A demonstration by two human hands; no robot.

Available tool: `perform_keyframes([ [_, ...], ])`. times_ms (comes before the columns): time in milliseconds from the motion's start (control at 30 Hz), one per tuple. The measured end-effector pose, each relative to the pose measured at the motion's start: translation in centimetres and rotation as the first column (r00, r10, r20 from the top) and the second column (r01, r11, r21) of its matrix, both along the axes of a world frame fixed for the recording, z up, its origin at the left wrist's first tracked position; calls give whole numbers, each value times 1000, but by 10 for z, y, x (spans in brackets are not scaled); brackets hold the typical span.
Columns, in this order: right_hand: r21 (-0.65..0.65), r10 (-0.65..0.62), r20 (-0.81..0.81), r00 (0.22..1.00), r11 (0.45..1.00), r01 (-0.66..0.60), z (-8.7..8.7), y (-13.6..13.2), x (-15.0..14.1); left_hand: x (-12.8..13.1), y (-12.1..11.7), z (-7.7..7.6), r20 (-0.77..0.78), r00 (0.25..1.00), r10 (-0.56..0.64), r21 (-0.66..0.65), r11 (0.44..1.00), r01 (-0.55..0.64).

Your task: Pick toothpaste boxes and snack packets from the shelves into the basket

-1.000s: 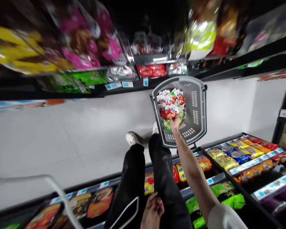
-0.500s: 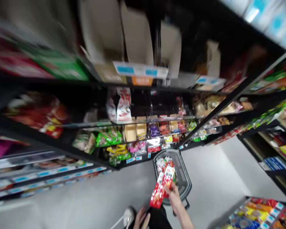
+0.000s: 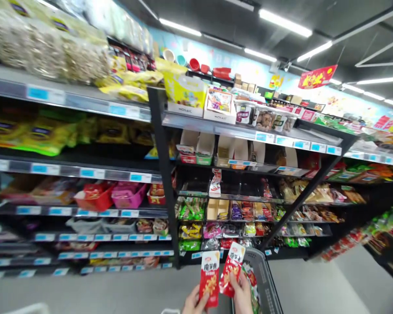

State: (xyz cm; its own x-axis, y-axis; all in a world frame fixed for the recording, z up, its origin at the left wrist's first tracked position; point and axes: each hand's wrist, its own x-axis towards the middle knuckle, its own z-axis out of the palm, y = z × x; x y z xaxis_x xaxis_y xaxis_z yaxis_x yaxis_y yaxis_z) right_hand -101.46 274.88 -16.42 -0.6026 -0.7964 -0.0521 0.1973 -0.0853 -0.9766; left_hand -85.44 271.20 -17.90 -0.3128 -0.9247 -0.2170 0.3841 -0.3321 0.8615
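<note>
My left hand (image 3: 194, 302) grips a red and white snack packet (image 3: 210, 279) by its lower part, and the packet stands upright toward me. Just to the right, my right hand (image 3: 241, 293) is closed on a second, similar snack packet (image 3: 232, 267), which leans to the right. The two packets are close together but apart. Behind and below them is a grey shopping basket (image 3: 265, 274), with several packaged snacks (image 3: 250, 279) inside it, partly hidden by my right hand.
Snack shelves (image 3: 163, 174) with price tags stretch across the view. A single white and red packet (image 3: 215, 183) stands on a middle shelf. Grey floor (image 3: 118, 290) runs along the shelf base. More shelving (image 3: 388, 248) stands at the far right, and a red sign (image 3: 317, 77) hangs above.
My view has tilted up toward the upper shelves and ceiling. Both packets were by my right hand over the basket; now one is in each hand, held apart.
</note>
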Motion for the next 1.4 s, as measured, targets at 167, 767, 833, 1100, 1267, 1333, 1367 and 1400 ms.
perform_keyframes([
  [167,9,-62,25,998,998,62,37,4,23,24,-22,25,-70,997,-10,-43,999,7],
  [767,-34,29,-41,999,999,-30,78,1,90,72,-25,55,-82,997,-13,-98,995,4],
  [833,-51,20,-43,999,998,-22,79,2,90,71,-24,53,-88,996,-30,-89,996,22],
  [1100,-76,-113,-142,983,992,103,71,8,82,70,-18,56,-121,992,-33,-135,991,17],
  [1267,-245,-476,-438,762,879,408,67,15,77,69,-20,54,-469,883,-17,77,995,60],
  [1333,-294,-533,-555,638,844,449,68,21,75,69,-20,55,-655,755,-10,188,966,176],
  [1367,-295,-521,-610,596,848,439,68,25,75,70,-19,55,-725,689,-5,229,942,247],
  [1400,-291,-493,-664,562,863,413,69,28,74,70,-17,56,-773,635,4,262,913,314],
])
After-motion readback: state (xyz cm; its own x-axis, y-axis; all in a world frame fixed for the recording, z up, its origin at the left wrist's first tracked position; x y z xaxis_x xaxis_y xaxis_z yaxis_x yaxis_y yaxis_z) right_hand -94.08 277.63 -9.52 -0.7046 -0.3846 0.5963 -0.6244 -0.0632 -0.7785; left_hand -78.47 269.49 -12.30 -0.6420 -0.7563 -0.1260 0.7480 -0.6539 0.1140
